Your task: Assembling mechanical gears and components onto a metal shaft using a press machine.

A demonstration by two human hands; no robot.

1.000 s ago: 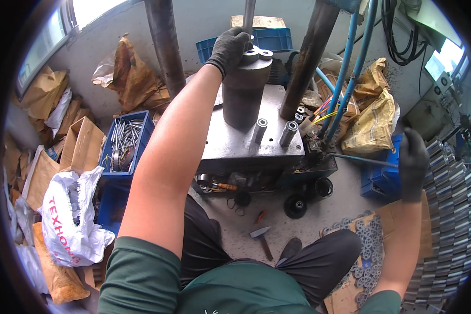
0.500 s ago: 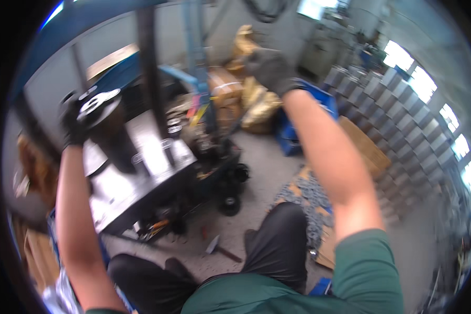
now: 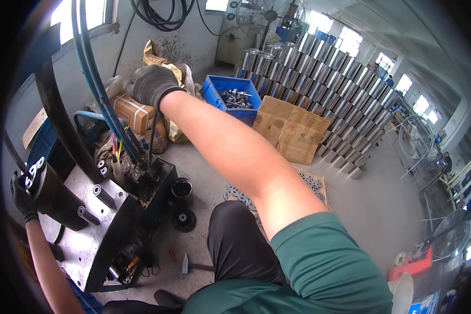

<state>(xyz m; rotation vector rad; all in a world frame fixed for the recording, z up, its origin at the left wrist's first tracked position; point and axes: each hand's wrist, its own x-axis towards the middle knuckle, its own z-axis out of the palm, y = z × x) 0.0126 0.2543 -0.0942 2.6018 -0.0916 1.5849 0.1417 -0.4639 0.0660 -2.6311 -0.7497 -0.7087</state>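
My left hand (image 3: 22, 198), in a dark glove, is at the upper side of a dark metal cylinder (image 3: 60, 201), its fingers curled against the rim. Light metal pieces with round holes (image 3: 35, 168) lie on top of that cylinder. It stands tilted in the view on a steel machine table (image 3: 76, 256). My right hand (image 3: 154, 86), gloved too, is raised on an outstretched arm with its fingers closed. A thin black rod (image 3: 152, 138) rises from the machine towards the right wrist, and whatever lies inside that fist is hidden.
Short posts (image 3: 103, 194) stand on the table beside blue hoses (image 3: 91, 63). Behind are a cardboard box (image 3: 133, 112) and a blue crate (image 3: 208, 94) of metal parts. Stacked shiny cylinders (image 3: 319, 78) fill the far right. A hammer (image 3: 185, 263) and black round parts (image 3: 183, 220) lie on the floor.
The view has swung right, so the machine now sits farther left. My left hand stays at the cylinder's top; my right hand is still raised, now nearer the machine's hoses in the picture.
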